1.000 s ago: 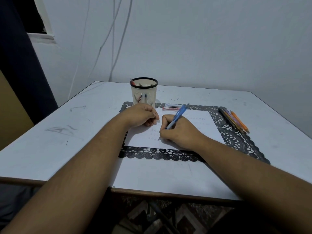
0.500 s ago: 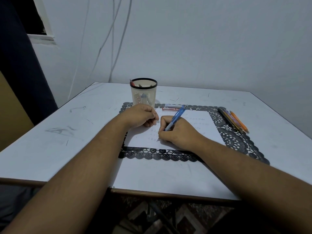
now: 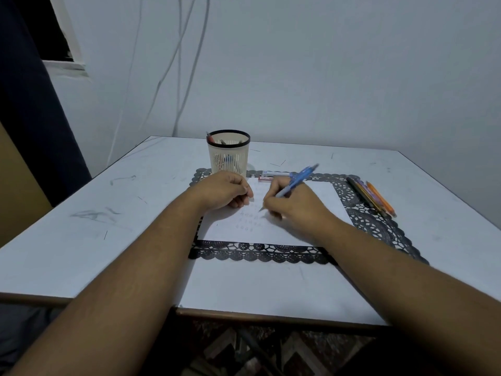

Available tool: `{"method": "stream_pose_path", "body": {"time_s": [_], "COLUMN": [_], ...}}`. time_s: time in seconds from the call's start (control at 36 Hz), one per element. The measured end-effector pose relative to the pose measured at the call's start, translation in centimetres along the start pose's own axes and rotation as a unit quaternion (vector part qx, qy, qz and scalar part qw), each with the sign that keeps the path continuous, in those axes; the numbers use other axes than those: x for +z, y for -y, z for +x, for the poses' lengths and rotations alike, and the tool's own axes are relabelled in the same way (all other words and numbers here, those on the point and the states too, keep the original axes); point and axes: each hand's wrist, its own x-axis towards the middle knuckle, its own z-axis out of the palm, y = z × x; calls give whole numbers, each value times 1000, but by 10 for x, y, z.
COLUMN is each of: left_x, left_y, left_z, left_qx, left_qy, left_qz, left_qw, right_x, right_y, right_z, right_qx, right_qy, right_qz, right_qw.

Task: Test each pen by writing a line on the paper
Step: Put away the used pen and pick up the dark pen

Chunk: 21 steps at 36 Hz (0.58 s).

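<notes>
A white sheet of paper [image 3: 320, 202] lies on a black lace placemat [image 3: 376, 226] in the middle of the table. My right hand [image 3: 295, 206] grips a blue pen [image 3: 298, 179], its tip resting on the paper among faint written marks. My left hand [image 3: 226, 191] is curled in a loose fist and rests on the paper's left edge. A cream mesh pen holder [image 3: 229, 156] with a black rim stands behind my left hand and holds a few pens. Several pens [image 3: 371, 195], dark and orange, lie on the mat's right side.
A small red and white eraser box [image 3: 268, 176] lies at the mat's far edge. The white table [image 3: 95, 226] has scuff marks. A wall with hanging cables rises behind it. The table's near edge is below my forearms.
My right hand has shifted slightly left and the pen's tip has moved a little across the paper. My left hand stays in place.
</notes>
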Motion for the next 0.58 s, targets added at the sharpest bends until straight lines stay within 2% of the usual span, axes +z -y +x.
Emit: {"method": "stream_pose_path", "body": {"time_s": [0.08,0.17,0.22,0.28,0.36,0.42,0.5,0.58], "left_x": [0,-2,-6,-7,-8,-10,-11,-9], "left_y": [0,-2,-7,-16,-28,-27,-19,-12], "left_z": [-1,-2,-7,-14,-21,-20,-13,-7], "left_qx": [1,19,52,110,199,240,224,199], "left_qy": [-5,-7,-15,-45,-160,-259,-380,-431], "left_qz": [-6,-14,-15,-59,-165,-179,-152,-128], "left_qw": [1000,1000,998,991,953,918,884,871], "right_x": [-22,-45,-57,-67,-80,-85,-88,-88], "right_y": [-5,-13,-16,-16,-17,-17,-17,-18], "right_z": [10,20,23,25,30,32,30,28], "right_qx": [28,51,74,88,99,95,92,83], "right_qy": [-85,-147,-168,-190,-222,-237,-238,-223], "right_qz": [130,177,214,266,315,305,275,225], "right_qw": [987,972,959,941,917,917,927,945]}}
